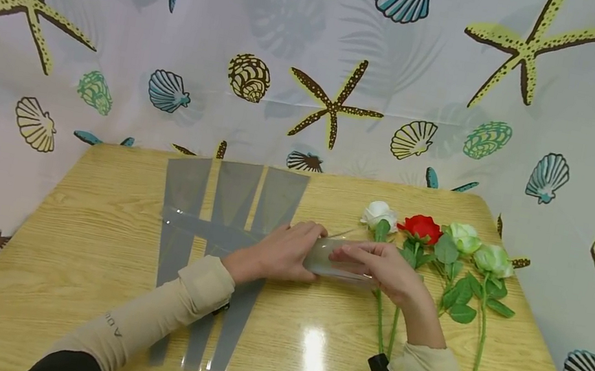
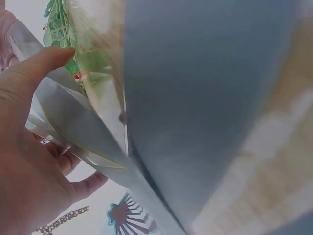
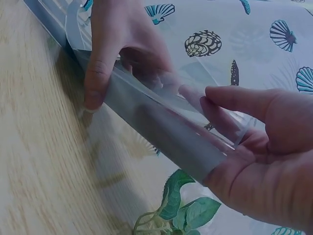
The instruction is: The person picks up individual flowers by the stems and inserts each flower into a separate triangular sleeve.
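Both hands are on a translucent grey plastic flower sleeve (image 1: 341, 260), its wide mouth toward the right. Its narrow end stretches left across other flat sleeves (image 1: 186, 190) on the table. My left hand (image 1: 286, 252) grips it around the middle, with the thumb on one side and the fingers on the other in the left wrist view. At the mouth, my right hand (image 3: 274, 142) holds the film. Its thumb and fingers are at the rim, and the walls stand apart there. Beside the right hand lie a white rose (image 1: 380, 215) and a red rose (image 1: 422, 229).
Two pale green flowers (image 1: 493, 261) with leafy stems lie at the table's right side. The wooden table (image 1: 90, 223) meets a cloth (image 1: 202, 51) printed with shells and starfish. A small black box (image 1: 378, 365) sits by the right wrist.
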A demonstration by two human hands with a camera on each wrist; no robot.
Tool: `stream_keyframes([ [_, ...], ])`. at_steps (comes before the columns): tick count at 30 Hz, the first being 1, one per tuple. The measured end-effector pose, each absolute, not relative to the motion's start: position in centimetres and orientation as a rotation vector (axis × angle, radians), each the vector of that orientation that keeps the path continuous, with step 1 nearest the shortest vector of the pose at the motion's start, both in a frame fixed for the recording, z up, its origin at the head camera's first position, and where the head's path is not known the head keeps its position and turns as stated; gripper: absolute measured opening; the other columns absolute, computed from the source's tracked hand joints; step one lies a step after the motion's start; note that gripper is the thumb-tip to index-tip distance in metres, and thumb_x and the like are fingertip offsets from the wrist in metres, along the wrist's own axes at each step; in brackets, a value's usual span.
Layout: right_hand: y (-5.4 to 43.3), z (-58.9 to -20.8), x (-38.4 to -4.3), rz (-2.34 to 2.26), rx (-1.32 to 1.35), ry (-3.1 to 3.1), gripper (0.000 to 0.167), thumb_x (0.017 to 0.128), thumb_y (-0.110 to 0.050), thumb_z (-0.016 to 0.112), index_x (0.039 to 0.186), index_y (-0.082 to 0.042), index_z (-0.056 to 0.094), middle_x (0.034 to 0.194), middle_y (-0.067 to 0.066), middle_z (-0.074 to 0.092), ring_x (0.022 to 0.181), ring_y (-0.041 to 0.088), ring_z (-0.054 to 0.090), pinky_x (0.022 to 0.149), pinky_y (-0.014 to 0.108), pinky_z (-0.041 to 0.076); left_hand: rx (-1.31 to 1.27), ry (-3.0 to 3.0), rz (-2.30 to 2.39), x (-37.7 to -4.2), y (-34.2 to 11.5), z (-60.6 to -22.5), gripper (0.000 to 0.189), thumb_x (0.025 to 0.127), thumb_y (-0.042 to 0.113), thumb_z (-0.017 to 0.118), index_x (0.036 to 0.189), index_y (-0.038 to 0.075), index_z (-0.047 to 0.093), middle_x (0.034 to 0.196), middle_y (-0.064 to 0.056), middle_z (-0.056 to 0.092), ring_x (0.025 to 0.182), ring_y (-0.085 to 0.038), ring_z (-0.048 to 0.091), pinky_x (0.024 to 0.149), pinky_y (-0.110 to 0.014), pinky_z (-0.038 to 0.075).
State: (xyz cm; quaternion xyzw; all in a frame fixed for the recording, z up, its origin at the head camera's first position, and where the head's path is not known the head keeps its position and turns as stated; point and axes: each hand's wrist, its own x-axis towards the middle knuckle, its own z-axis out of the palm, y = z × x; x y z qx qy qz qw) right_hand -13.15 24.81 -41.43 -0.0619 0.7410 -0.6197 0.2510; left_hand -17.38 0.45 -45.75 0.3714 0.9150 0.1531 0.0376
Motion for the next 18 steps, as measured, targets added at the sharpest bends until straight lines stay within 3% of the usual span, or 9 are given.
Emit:
stream_keyframes([
  [3,24.8,-41.2,-13.1,-1.687,-0.167,2.013,0.044,0.109,-0.034,0.059,0.136,0.000,0.069,0.134,0.007,0.075,0.132,0.033,0.067,0.099,0.029,0.058,1.129,2.805,0.476,-17.4,0.4,-45.7,0.078,0.086,0.047,0.085,0.144,0.012,0.048,0.138,-0.004,0.062,0.123,-0.019,0.060,0.102,-0.050,0.051],
  [10,25.1,-40.8,-12.9,-1.683,-0.237,2.034,0.047,0.112,-0.027,0.054,0.143,0.007,0.060,0.145,0.021,0.065,0.134,0.035,0.066,0.104,0.029,0.057,1.118,2.790,0.484,-17.4,0.4,-45.7,0.076,0.089,0.048,0.082,0.146,0.013,0.046,0.138,-0.005,0.061,0.120,-0.020,0.060,0.101,-0.050,0.051],
  [18,25.3,-40.2,-12.8,-1.676,-0.241,2.108,0.046,0.110,-0.023,0.057,0.144,0.009,0.058,0.147,0.028,0.062,0.131,0.037,0.067,0.103,0.032,0.058,1.102,2.789,0.481,-17.4,0.5,-45.8,0.075,0.088,0.046,0.083,0.145,0.013,0.046,0.136,-0.004,0.061,0.118,-0.018,0.060,0.101,-0.049,0.053],
])
